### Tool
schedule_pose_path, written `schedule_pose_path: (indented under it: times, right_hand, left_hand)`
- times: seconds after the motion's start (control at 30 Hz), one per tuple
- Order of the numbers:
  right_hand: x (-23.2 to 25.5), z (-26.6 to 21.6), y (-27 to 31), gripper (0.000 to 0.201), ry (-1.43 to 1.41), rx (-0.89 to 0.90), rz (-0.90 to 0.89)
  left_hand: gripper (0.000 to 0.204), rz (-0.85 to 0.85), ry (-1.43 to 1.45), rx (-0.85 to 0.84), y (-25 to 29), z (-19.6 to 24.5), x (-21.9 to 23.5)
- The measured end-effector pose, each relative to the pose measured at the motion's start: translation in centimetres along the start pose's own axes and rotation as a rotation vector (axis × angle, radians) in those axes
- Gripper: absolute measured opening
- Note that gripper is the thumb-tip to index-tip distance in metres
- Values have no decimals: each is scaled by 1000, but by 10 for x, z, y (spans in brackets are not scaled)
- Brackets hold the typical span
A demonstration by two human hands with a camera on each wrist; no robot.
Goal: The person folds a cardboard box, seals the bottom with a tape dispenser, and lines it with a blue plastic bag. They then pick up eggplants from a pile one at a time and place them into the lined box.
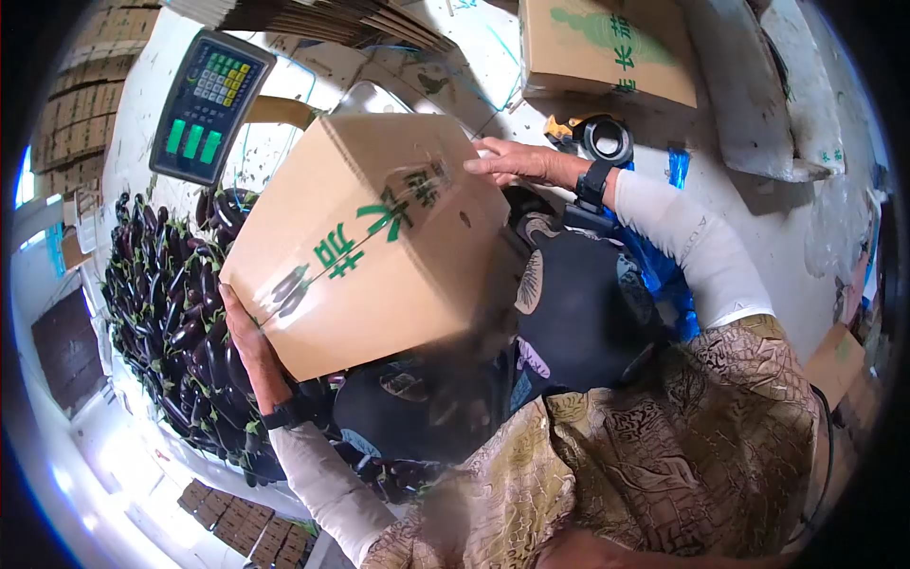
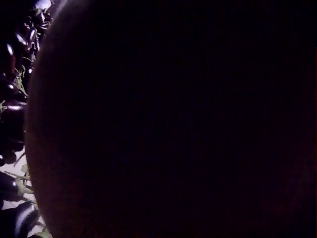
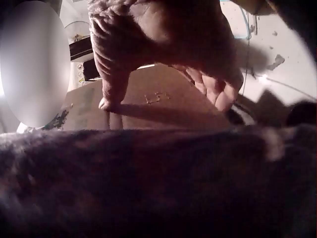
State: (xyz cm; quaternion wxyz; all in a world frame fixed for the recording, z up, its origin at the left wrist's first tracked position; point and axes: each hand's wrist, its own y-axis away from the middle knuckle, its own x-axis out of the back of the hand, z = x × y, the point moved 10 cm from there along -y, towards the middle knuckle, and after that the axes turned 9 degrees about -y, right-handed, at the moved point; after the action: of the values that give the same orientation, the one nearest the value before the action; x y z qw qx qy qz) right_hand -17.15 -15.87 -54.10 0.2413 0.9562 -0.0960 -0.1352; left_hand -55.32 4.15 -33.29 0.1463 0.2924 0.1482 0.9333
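A closed cardboard box (image 1: 379, 251) with green characters and a printed eggplant picture is tilted above the person's lap. Against its lower left edge lies the left hand (image 1: 254, 349), fingers extended along the side; part of it is hidden by the box. On the upper right edge rests the right hand (image 1: 519, 163), its fingers reaching over the cardboard. The right wrist view shows this hand (image 3: 168, 44) spread, thumb tip against the box (image 3: 143, 106) and the other fingers slightly bent. Darkness fills most of the left wrist view.
Many eggplants (image 1: 180, 322) are heaped at the left, also along the left wrist view's edge (image 2: 15, 111). A scale display (image 1: 210, 106) stands behind them. Another box (image 1: 611, 47) is at the back right, near a tape dispenser (image 1: 605, 140). Flattened cartons (image 1: 351, 19) lie at the top.
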Motion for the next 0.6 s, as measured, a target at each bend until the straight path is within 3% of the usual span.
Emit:
schedule_pose_path:
  times: [0.07, 0.1, 0.17, 0.2, 0.23, 0.27, 0.3, 0.37, 0.4, 0.43, 0.5, 0.53, 0.57, 0.6]
  right_hand:
    - [-38, -1, -2, 65, -216, -174, -346]
    - [-39, -10, -5, 65, -205, -170, -356]
    - [-37, -30, -14, 44, -357, -193, -316]
    - [-37, -52, -18, 34, -532, -105, -304]
    - [-30, -92, -6, 31, -527, -31, -213]
    - [-26, -112, -10, 30, -556, -23, -376]
    - [-30, -161, 15, 34, -498, 64, -362]
    - [-37, -233, 53, 46, -397, 317, -425]
    - [-38, -259, 63, 44, -246, 332, -428]
    - [-42, -276, 70, 42, -13, 382, -389]
    - [-95, -331, 135, 31, 106, 718, 280]
    - [-109, -332, 138, 28, 310, 712, -76]
    - [-120, -322, 149, 41, 519, 692, -431]
    - [-154, -319, 161, 45, 439, 727, -563]
  left_hand:
    - [67, 31, 87, 45, 5, -17, 13]
    - [67, 49, 171, 93, 12, -21, 15]
    - [66, 77, 182, 150, 27, -23, 25]
    - [65, 29, 299, 116, 31, -19, 23]
    - [64, -19, 418, 82, 37, -14, 22]
    - [59, -25, 470, 117, 40, -12, 28]
    - [51, 90, 445, 106, 34, -34, 57]
    - [45, -37, -225, -435, 65, 45, 35]
    - [45, 41, -161, -293, 60, 7, 62]
    - [45, 75, -156, -291, 60, 11, 66]
    - [49, -226, -130, -96, 59, 25, 27]
    - [50, -223, -1, -43, 58, 10, 29]
    - [51, -219, 133, 2, 56, -3, 31]
    - [53, -219, 113, -16, 59, 1, 31]
